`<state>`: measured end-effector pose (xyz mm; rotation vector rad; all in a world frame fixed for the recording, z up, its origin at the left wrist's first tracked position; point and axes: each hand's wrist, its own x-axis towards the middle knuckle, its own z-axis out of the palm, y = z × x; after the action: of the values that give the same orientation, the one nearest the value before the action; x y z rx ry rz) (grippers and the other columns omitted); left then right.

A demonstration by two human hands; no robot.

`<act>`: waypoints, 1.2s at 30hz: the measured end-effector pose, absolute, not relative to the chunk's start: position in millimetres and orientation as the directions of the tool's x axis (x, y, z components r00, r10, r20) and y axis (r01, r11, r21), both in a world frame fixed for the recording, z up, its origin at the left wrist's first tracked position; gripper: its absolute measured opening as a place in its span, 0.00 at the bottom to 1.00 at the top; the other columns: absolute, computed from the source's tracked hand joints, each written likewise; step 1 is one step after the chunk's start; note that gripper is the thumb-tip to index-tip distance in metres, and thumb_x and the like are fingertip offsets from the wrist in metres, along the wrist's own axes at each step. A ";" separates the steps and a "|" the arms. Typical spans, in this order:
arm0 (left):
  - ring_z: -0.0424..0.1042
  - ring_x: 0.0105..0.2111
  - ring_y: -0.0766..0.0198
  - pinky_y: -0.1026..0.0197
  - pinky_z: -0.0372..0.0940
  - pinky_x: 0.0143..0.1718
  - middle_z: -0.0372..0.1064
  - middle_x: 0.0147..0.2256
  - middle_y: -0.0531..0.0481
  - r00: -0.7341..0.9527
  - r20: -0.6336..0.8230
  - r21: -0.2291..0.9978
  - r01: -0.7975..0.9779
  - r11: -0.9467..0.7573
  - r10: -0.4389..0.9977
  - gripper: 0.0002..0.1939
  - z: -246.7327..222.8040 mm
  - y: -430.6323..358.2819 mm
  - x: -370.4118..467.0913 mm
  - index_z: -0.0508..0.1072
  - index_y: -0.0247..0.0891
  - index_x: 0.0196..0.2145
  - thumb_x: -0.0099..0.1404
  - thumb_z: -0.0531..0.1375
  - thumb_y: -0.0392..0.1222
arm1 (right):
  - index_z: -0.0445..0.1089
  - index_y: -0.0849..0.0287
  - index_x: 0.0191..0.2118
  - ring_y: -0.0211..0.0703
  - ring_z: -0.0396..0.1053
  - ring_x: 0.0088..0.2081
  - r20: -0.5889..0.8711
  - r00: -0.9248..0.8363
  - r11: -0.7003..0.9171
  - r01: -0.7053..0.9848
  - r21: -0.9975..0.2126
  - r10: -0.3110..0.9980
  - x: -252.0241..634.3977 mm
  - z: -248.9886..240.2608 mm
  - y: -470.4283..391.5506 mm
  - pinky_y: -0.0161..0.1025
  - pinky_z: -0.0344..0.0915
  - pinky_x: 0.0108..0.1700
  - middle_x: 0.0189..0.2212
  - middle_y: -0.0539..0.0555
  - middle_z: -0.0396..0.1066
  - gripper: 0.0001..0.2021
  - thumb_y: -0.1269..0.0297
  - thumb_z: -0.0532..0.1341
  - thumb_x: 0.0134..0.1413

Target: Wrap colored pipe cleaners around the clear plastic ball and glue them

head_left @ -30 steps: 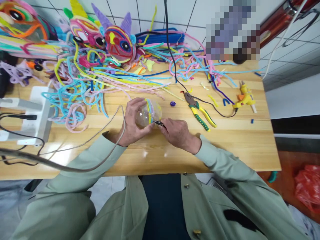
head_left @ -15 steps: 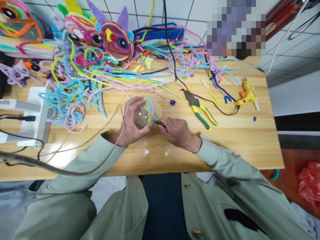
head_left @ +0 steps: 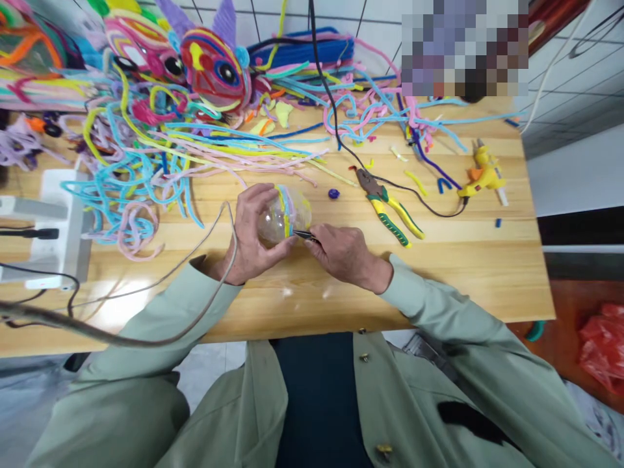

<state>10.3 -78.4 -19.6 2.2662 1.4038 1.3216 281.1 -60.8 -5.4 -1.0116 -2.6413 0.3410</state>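
Observation:
My left hand (head_left: 253,227) is wrapped round a clear, rounded plastic piece (head_left: 271,223), which looks like part of a bottle. Yellow, blue and lilac pipe cleaner strips (head_left: 288,211) run across its surface. In my right hand (head_left: 344,252) is a slim, dark, pointed tool, perhaps tweezers (head_left: 306,235); its tip touches the strips near my left thumb. The fist hides the tool's rear part. A small dark purple bead-like piece (head_left: 333,194) lies on the table just beyond my right hand.
Pliers (head_left: 385,208) and a yellow glue gun (head_left: 482,172) lie to the right. Loose pipe cleaners (head_left: 131,188) and decorated fish-like figures (head_left: 214,71) crowd the back and left. A white power strip (head_left: 61,227) stands at left; a grey cable (head_left: 146,338) crosses my left sleeve.
The view has shifted slightly, so the back objects sit a little higher and further left. Both hands keep their hold, and the tool tip stays against the strips.

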 end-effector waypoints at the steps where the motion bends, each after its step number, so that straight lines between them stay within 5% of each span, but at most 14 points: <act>1: 0.76 0.71 0.33 0.19 0.78 0.68 0.73 0.70 0.37 0.161 0.591 0.551 0.635 -0.542 0.790 0.41 -19.8 -78.9 10.8 0.66 0.50 0.77 0.77 0.72 0.68 | 0.80 0.59 0.53 0.43 0.74 0.33 0.195 -0.710 0.728 0.605 -0.321 0.676 281.2 -5.8 -60.8 0.43 0.53 0.36 0.38 0.56 0.85 0.25 0.53 0.48 0.93; 36: 0.74 0.73 0.33 0.21 0.81 0.68 0.72 0.72 0.37 0.170 0.553 0.587 0.615 -0.526 0.816 0.41 -16.0 -79.8 10.2 0.63 0.58 0.81 0.79 0.70 0.65 | 0.80 0.60 0.54 0.45 0.75 0.35 0.190 -0.713 0.723 0.590 -0.358 0.675 282.7 -0.1 -61.3 0.43 0.53 0.35 0.37 0.57 0.85 0.28 0.51 0.45 0.93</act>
<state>10.2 -79.8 -16.0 2.2168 1.3865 1.2809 282.7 -61.3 -0.1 -0.9900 -2.6213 0.3925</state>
